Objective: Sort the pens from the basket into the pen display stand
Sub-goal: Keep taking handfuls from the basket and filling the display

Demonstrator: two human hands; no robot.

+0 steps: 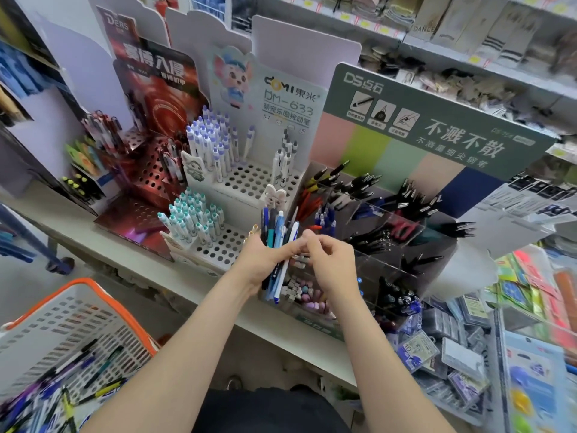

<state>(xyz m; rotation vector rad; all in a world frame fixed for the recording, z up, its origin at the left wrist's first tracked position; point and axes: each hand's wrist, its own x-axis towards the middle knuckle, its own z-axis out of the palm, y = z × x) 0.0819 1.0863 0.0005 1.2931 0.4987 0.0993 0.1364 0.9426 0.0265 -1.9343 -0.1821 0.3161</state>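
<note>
My left hand (260,260) grips a bundle of pens (278,235), blue, black and white, held upright in front of the stands. My right hand (327,260) pinches at the bundle's right side, fingers curled on a pen there. The white perforated pen display stand (243,182) holds purple-capped pens at the back and teal-capped pens (190,220) at its lower left. A clear acrylic stand (390,232) to the right holds black, red and blue pens. The white basket with an orange rim (90,307) sits at lower left with several loose pens (71,382) inside.
A red perforated display (146,170) stands at the left. A green header card (437,120) rises behind the acrylic stand. Packaged stationery (468,354) fills the counter at right, erasers (306,295) lie in a front bin, and shelves run behind.
</note>
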